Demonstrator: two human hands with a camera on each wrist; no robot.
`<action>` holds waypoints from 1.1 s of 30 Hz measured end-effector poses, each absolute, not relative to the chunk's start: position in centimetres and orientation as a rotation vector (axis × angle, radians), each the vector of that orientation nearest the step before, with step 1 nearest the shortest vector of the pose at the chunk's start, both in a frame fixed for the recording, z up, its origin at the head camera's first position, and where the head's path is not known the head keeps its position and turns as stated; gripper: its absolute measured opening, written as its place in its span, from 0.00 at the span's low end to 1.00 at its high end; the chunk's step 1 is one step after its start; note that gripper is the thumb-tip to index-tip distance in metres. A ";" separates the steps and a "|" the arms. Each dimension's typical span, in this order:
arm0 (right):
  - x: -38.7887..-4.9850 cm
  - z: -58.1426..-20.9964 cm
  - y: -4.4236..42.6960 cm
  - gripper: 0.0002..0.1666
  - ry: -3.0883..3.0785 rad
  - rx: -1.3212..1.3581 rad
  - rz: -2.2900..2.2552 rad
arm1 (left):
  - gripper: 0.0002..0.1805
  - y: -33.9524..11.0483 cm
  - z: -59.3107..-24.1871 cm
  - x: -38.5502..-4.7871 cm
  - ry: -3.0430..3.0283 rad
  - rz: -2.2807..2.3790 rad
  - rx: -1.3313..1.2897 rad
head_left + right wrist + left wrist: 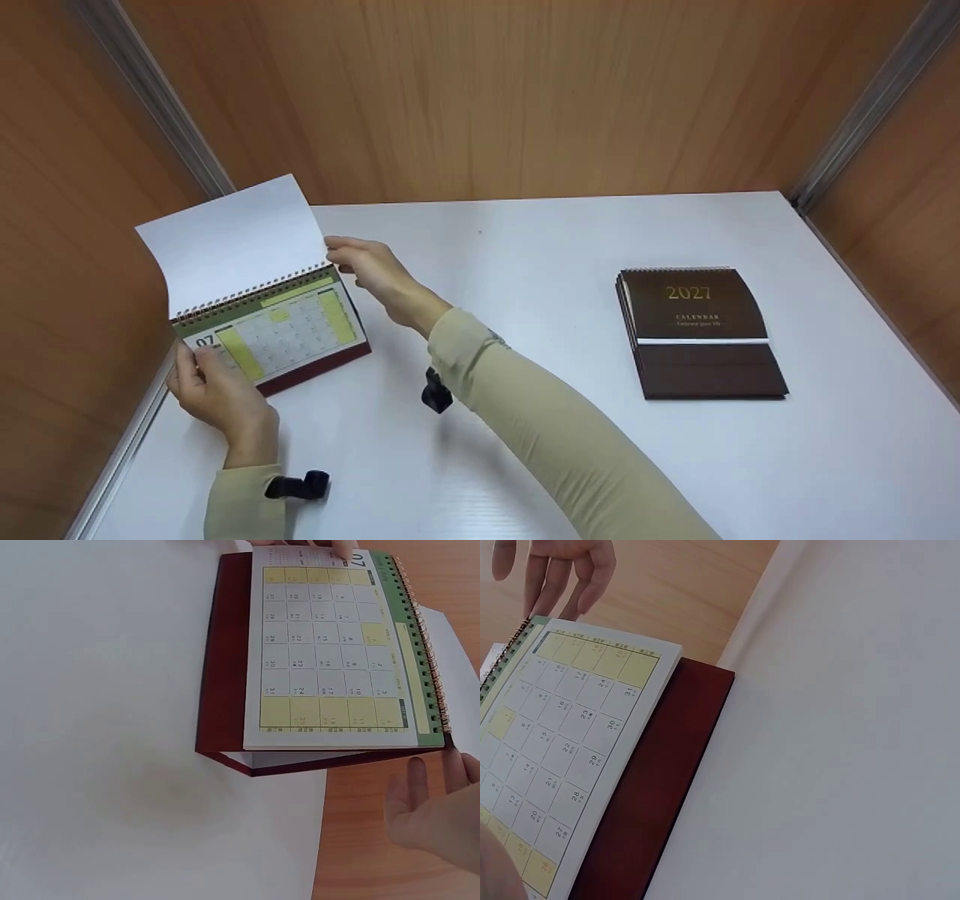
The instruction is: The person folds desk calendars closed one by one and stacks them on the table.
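Note:
A spiral-bound desk calendar [289, 334], turned to a page marked 07, is tilted at the left of the white table. Its raised white sheets [236, 244] stand above the ring binding, and a dark red base [225, 660] shows below the page. My left hand [225, 394] grips the calendar's left end, thumb on the page; its other fingers are partly hidden behind. At the opposite end, my right hand [386, 281] touches the corner by the binding. Its fingers [592, 574] are loosely bent and its thumb is apart from them.
A brown 2027 calendar [697, 367] lies on the right of the white table [525, 262]. Wood-grain panels [480, 97] with metal corner strips enclose the back and sides. A black wrist camera [300, 486] sticks out from the left sleeve.

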State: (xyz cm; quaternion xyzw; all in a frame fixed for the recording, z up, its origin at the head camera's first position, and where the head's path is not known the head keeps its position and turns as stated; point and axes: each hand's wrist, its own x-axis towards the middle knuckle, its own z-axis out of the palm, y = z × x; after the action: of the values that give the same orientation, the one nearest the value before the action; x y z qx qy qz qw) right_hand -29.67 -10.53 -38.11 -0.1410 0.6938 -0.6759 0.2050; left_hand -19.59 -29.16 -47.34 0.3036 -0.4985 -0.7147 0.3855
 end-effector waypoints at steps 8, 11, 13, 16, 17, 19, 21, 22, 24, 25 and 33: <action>-29.7 -38.1 -10.3 0.27 1.941 -0.393 -1.879 | 0.20 -29.5 -47.1 -19.4 -1.179 -1.910 0.703; -29.7 -38.1 -10.2 0.27 1.935 -0.399 -1.882 | 0.20 -29.5 -47.1 -19.4 -1.177 -1.932 0.686; -29.7 -38.1 -10.1 0.27 1.934 -0.403 -1.883 | 0.20 -29.5 -47.0 -19.3 -1.157 -1.957 0.680; -29.8 -38.1 -9.9 0.26 1.942 -0.424 -1.878 | 0.20 -29.6 -47.1 -19.3 -1.119 -1.990 0.679; -29.8 -38.1 -9.8 0.26 1.945 -0.432 -1.877 | 0.20 -29.6 -47.1 -19.3 -1.105 -1.998 0.678; -29.8 -38.2 -9.7 0.26 1.950 -0.450 -1.878 | 0.19 -29.7 -47.2 -19.3 -1.087 -2.006 0.674; -29.8 -38.2 -9.6 0.26 1.955 -0.463 -1.879 | 0.19 -29.7 -47.3 -19.3 -1.073 -2.010 0.671; -29.8 -38.2 -9.5 0.26 1.962 -0.467 -1.878 | 0.19 -29.8 -47.3 -19.3 -1.065 -2.011 0.668; -29.8 -38.2 -9.4 0.25 1.976 -0.473 -1.875 | 0.18 -29.9 -47.4 -19.4 -1.054 -2.015 0.666; -29.8 -38.2 -9.4 0.25 1.985 -0.472 -1.872 | 0.18 -30.0 -47.4 -19.4 -1.044 -2.021 0.666; -29.6 -37.9 -9.3 0.24 2.014 -0.468 -1.865 | 0.18 -30.3 -47.4 -19.5 -1.029 -2.042 0.674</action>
State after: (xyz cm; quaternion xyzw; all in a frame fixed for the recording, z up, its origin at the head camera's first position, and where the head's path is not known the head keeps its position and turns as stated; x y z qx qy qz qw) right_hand -29.59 -9.31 -37.87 -0.1652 0.7118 -0.6592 0.1777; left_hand -19.47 -30.29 -47.38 0.2628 -0.4010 -0.7958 0.3698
